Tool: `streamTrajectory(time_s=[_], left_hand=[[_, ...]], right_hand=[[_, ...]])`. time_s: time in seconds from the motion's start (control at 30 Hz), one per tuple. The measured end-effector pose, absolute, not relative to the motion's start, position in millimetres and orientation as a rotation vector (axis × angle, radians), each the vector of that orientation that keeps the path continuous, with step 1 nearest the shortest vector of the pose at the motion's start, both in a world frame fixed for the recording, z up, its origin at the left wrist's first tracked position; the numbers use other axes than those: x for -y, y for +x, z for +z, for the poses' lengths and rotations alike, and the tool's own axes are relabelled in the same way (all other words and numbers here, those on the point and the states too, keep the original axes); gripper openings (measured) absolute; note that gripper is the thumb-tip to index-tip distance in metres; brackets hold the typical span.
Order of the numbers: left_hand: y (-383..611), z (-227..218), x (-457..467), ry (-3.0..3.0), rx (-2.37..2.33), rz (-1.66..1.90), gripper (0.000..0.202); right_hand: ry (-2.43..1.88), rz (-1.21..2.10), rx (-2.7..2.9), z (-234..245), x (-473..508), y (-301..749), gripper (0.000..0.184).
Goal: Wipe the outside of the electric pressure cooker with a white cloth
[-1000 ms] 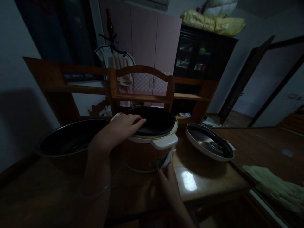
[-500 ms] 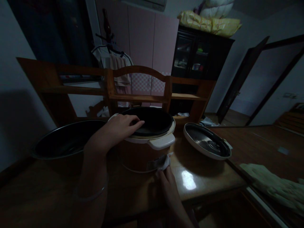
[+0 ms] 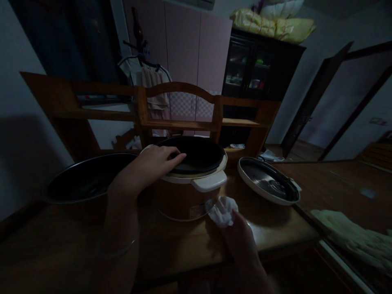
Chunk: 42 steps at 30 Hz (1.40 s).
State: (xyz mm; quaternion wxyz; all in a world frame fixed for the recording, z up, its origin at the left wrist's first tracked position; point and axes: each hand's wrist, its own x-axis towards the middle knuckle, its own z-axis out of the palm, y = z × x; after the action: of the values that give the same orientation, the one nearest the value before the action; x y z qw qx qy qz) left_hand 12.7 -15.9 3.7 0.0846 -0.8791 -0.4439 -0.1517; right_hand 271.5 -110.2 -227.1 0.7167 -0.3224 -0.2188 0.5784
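Observation:
A rice cooker (image 3: 179, 197) with a brown body, a white rim and a white side handle (image 3: 209, 181) stands lidless on the wooden desk (image 3: 171, 249); its inside is dark. My left hand (image 3: 157, 162) lies over the near-left rim and grips it, fingers bent over the edge. Low on the right, my right hand (image 3: 240, 230) is closed on a crumpled white tissue (image 3: 224, 211), which touches the cooker's lower wall beside a small label (image 3: 197, 211). The fingers behind the tissue are partly hidden.
A wide black bowl (image 3: 65, 196) stands left of the cooker. To the right lies an upturned round lid (image 3: 269, 183) with a metal inner plate. A wooden shelf (image 3: 180, 125) rises behind the desk. Pale green cloth (image 3: 349, 237) lies at the right.
My right hand has moved right with the tissue, away from the front of the cooker, uncovering more of the label. The left hand keeps its place on the rim.

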Motion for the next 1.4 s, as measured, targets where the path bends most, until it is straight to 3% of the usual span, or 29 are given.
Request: streamTrajectory(time_s=[0.17, 0.4, 0.73, 1.03, 1.3, 1.4], left_hand=[[12.7, 2.5, 14.5, -2.617, 1.441, -0.535, 0.052], [12.1, 2.4, 14.8, -2.624, 1.407, -0.529, 0.049], [7.7, -1.4, 10.4, -2.599, 1.322, -0.441, 0.049], [5.9, -2.8, 9.1, -2.614, 1.27, -0.391, 0.049], [6.6, -2.2, 10.2, -2.612, 1.334, -0.418, 0.049], [9.0, -0.5, 13.2, -2.588, 1.287, -0.392, 0.05]], right_hand=[[-0.691, 1.41, 0.301, -197.5, 130.7, 286.9, 0.035], [-0.696, 1.485, 0.261, -186.8, 138.4, 289.2, 0.037], [-0.824, 1.391, 0.199, -188.2, 140.3, 289.1, 0.013], [-0.837, 1.366, 0.181, -191.5, 140.0, 290.1, 0.019], [-0.781, 1.342, 0.317, -197.2, 135.3, 296.6, 0.055], [-0.854, 1.2, 0.404, -202.7, 121.6, 303.7, 0.054]])
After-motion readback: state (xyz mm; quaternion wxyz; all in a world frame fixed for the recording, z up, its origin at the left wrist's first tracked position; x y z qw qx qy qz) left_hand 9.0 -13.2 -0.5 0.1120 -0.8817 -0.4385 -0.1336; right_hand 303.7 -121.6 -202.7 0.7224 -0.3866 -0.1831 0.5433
